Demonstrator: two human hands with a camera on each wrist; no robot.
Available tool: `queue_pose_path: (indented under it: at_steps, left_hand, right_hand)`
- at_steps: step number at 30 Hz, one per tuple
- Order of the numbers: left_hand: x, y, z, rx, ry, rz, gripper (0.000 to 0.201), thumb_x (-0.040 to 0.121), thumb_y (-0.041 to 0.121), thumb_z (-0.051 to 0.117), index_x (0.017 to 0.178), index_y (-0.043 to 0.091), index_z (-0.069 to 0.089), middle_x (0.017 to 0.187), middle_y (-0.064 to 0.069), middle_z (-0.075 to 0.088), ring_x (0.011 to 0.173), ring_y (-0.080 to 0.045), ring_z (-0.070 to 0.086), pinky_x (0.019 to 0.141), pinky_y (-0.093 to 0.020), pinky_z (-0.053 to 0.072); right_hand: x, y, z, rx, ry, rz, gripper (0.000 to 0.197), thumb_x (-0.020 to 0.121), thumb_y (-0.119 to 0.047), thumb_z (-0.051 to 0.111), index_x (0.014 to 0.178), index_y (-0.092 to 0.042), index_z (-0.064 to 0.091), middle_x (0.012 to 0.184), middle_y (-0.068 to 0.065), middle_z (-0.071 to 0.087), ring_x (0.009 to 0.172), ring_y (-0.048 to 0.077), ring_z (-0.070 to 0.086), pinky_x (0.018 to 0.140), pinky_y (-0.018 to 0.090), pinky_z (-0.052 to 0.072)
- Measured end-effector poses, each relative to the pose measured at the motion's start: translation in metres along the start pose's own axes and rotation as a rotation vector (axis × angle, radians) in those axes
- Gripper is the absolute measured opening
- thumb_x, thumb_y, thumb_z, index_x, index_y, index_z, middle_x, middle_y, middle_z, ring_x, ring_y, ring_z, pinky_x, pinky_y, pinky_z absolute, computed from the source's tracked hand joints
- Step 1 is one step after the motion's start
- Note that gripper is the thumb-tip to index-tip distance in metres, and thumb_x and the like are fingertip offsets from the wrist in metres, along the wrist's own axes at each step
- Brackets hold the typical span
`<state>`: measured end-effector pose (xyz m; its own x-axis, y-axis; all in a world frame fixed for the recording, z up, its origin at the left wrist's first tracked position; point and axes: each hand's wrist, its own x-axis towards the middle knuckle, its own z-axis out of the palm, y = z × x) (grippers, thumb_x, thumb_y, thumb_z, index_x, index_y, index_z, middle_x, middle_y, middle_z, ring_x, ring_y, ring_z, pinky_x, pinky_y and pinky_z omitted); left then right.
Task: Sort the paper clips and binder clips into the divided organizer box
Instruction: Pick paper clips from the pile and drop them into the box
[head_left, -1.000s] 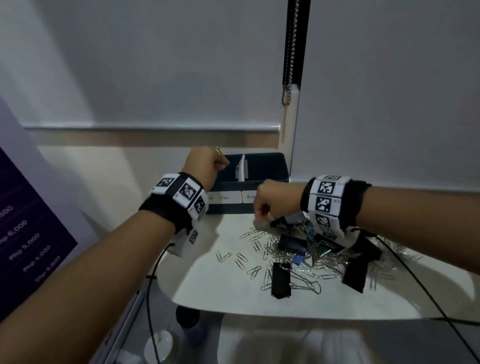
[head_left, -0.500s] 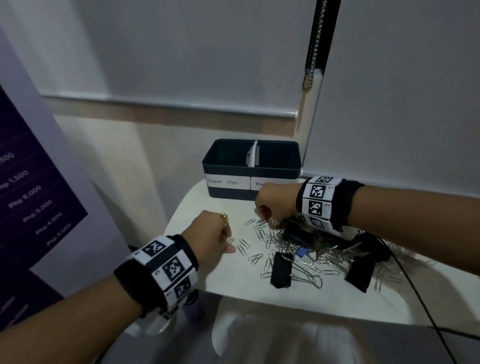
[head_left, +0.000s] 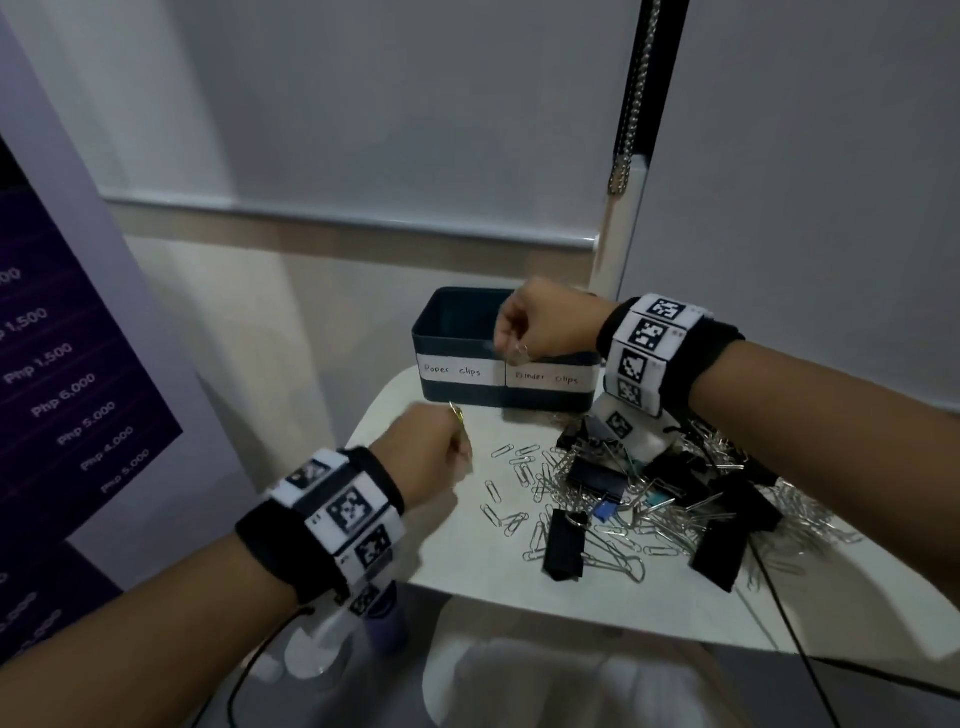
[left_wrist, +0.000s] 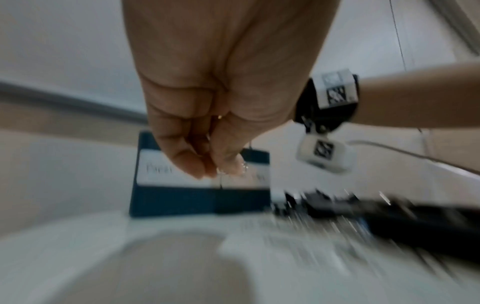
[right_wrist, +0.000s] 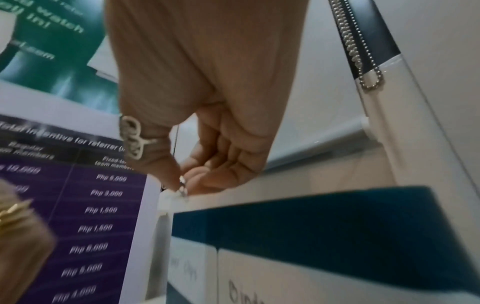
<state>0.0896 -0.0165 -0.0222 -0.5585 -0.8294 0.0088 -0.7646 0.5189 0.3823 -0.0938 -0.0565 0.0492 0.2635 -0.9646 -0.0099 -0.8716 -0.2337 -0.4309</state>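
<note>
The right hand (head_left: 545, 322) hovers curled over the organizer box (head_left: 457, 384); the left hand (head_left: 421, 452) nears loose paper clips (head_left: 514, 467).

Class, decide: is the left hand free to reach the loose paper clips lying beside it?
Probably yes: the left hand hovers beside the loose paper clips on bare table, nothing between; its fingers seem already to pinch one.

Shiny wire paper clips (head_left: 524, 470)

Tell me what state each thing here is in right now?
Left hand: fingers bunched, pinching a paper clip low over the table.
Right hand: over the organizer box, pinching a paper clip.
Organizer box: open-topped, upright.
Clip pile: unsorted, mixed on the table.
</note>
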Motion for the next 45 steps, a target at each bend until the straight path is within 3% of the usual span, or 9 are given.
queue_pose_path:
  at_steps: [8,12,16,20,24,31,36,40,45]
  left_hand:
    - [0.088,0.003,-0.066,-0.15,0.549,-0.053,0.009,0.083,0.006,0.065,0.089,0.007,0.071,0.092,-0.005,0.07,0.081,-0.013,0.061,0.079,-0.021,0.047]
    - [0.113,0.0,-0.055,-0.039,0.324,-0.072,0.023,0.087,0.005,0.058,0.107,0.012,0.07,0.113,-0.008,0.068,0.103,-0.02,0.062,0.095,-0.026,0.043]
    - [0.081,0.013,-0.033,-0.056,0.365,0.192,0.015,0.082,0.011,0.067,0.097,0.009,0.071,0.1,-0.006,0.068,0.088,-0.015,0.063,0.087,-0.023,0.05]
    - [0.052,0.023,-0.004,0.081,-0.022,0.336,0.02,0.087,0.026,0.061,0.101,0.013,0.069,0.102,-0.001,0.065,0.082,-0.005,0.052,0.079,-0.015,0.043]
    - [0.053,0.026,0.029,0.269,-0.27,0.313,0.05,0.079,0.052,0.061,0.109,0.012,0.061,0.107,-0.005,0.054,0.097,-0.018,0.051,0.087,-0.032,0.048]
    - [0.064,0.021,0.028,0.165,-0.257,0.217,0.015,0.081,0.012,0.068,0.093,0.015,0.06,0.099,-0.005,0.063,0.086,-0.015,0.059,0.072,-0.015,0.04]
    - [0.066,0.009,0.03,0.046,-0.254,0.122,0.032,0.082,-0.009,0.054,0.068,0.019,0.054,0.074,0.0,0.058,0.053,0.004,0.059,0.067,-0.021,0.049]
    - [0.067,0.014,0.026,0.118,-0.254,0.152,0.014,0.084,-0.002,0.058,0.086,0.011,0.063,0.084,0.0,0.063,0.078,-0.011,0.062,0.08,-0.024,0.051]
    - [0.062,0.021,0.017,0.192,-0.23,0.202,0.015,0.084,0.003,0.058,0.078,0.017,0.057,0.093,-0.003,0.07,0.083,-0.012,0.061,0.084,-0.023,0.049]
  right_hand:
    - [0.032,0.0,0.002,-0.002,0.234,0.092,0.021,0.077,-0.015,0.073,0.097,-0.008,0.072,0.095,0.002,0.071,0.086,0.01,0.063,0.084,0.021,0.049]
    - [0.016,0.008,-0.003,-0.042,0.256,0.087,0.022,0.081,-0.014,0.069,0.101,-0.006,0.07,0.103,0.007,0.071,0.094,0.016,0.065,0.085,0.02,0.047]
    - [-0.023,0.016,-0.003,-0.15,0.19,-0.013,0.011,0.082,-0.007,0.065,0.091,-0.005,0.072,0.094,0.006,0.072,0.077,0.009,0.061,0.075,0.014,0.05]
    - [-0.051,0.023,0.015,-0.251,-0.009,-0.11,0.011,0.081,-0.004,0.066,0.087,-0.006,0.074,0.088,0.004,0.074,0.076,0.006,0.063,0.079,0.014,0.049]
    - [-0.057,0.028,0.037,-0.362,-0.27,-0.1,0.011,0.082,-0.007,0.065,0.089,-0.005,0.074,0.089,0.006,0.075,0.083,0.014,0.068,0.084,0.02,0.05]
    - [-0.05,0.037,0.045,-0.463,-0.334,-0.117,0.018,0.081,0.0,0.059,0.094,-0.007,0.069,0.094,0.005,0.072,0.073,0.007,0.052,0.062,0.005,0.032]
    - [-0.046,0.039,0.046,-0.453,-0.359,-0.121,0.015,0.083,-0.003,0.059,0.094,-0.006,0.069,0.094,0.005,0.072,0.081,0.015,0.061,0.069,0.012,0.035]
    - [-0.043,0.035,0.049,-0.518,-0.357,-0.122,0.011,0.082,-0.009,0.061,0.089,-0.007,0.069,0.085,0.003,0.067,0.073,0.01,0.05,0.067,0.017,0.035]
    - [-0.043,0.031,0.05,-0.51,-0.334,-0.155,0.009,0.078,-0.007,0.064,0.084,-0.004,0.07,0.087,0.006,0.071,0.072,0.012,0.051,0.07,0.021,0.04]
